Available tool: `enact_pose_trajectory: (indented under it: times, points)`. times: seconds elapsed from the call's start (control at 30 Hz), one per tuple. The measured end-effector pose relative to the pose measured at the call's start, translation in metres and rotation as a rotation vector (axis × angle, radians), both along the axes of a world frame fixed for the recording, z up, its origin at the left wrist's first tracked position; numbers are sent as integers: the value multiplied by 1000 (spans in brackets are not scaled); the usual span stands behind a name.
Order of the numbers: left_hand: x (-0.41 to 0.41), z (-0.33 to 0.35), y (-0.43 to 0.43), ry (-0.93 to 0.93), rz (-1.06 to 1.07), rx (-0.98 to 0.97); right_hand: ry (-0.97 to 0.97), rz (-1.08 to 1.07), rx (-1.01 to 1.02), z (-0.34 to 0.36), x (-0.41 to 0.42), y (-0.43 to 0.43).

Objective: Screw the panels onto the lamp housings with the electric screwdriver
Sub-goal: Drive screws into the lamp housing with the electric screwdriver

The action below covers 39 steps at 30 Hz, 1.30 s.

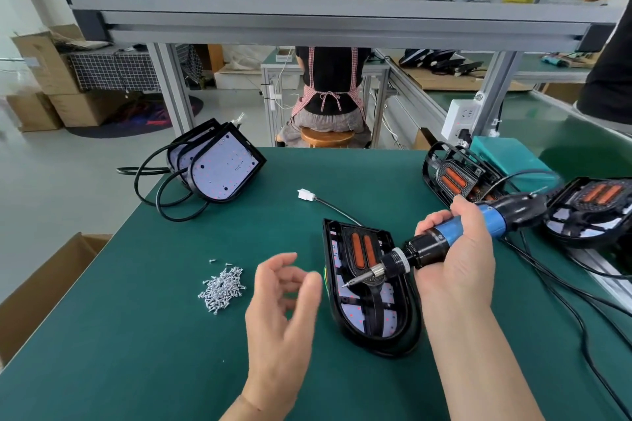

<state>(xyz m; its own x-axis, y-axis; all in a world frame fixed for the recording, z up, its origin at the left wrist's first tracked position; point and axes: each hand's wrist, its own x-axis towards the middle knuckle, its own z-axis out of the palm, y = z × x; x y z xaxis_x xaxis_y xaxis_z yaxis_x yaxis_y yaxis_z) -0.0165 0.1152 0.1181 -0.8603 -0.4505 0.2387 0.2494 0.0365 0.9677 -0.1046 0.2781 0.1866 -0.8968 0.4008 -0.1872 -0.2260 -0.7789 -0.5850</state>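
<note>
Green workbench (136, 352), aluminium shelf (307, 15) overhead

**Gloss plastic, bright metal, matt green top**

The nearest lamp housing (376, 342) is black plastic with a glossy rim, and its orange inserts look dull. The electric screwdriver (427, 248) has a smooth black and blue plastic body and a bright metal bit. The heap of screws (222, 290) shines silver. The table top (154, 352) is matt green, the shelf frame (307, 12) is grey metal, and the stool (326, 137) is varnished wood.

Bright even indoor light, soft shadows, wide-angle bowing, blurred edges
</note>
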Motion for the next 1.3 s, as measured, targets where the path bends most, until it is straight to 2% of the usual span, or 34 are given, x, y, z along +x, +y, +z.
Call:
enact_pose_trajectory:
  times: [0.07,0.17,0.27,0.33,0.5,0.73,1.3]
  points:
    - [-22,0,-10,-162,27,-68,42,-26,95,5,-5,3]
    - [-56,6,-13,-434,-148,-120,117,-37,276,12,-11,1]
    - [-76,8,-6,-551,-287,-247,192,-21,409,17,-14,-8]
    - [-80,6,-3,-556,-317,-313,216,8,473,19,-15,-15]
    - [-80,-5,-4,-473,-284,-177,231,102,516,18,-18,-30]
    - [-80,-10,-7,-466,-286,-214,266,182,566,19,-19,-44]
    - [-83,-13,-7,-466,-280,-233,272,213,671,13,-21,-58]
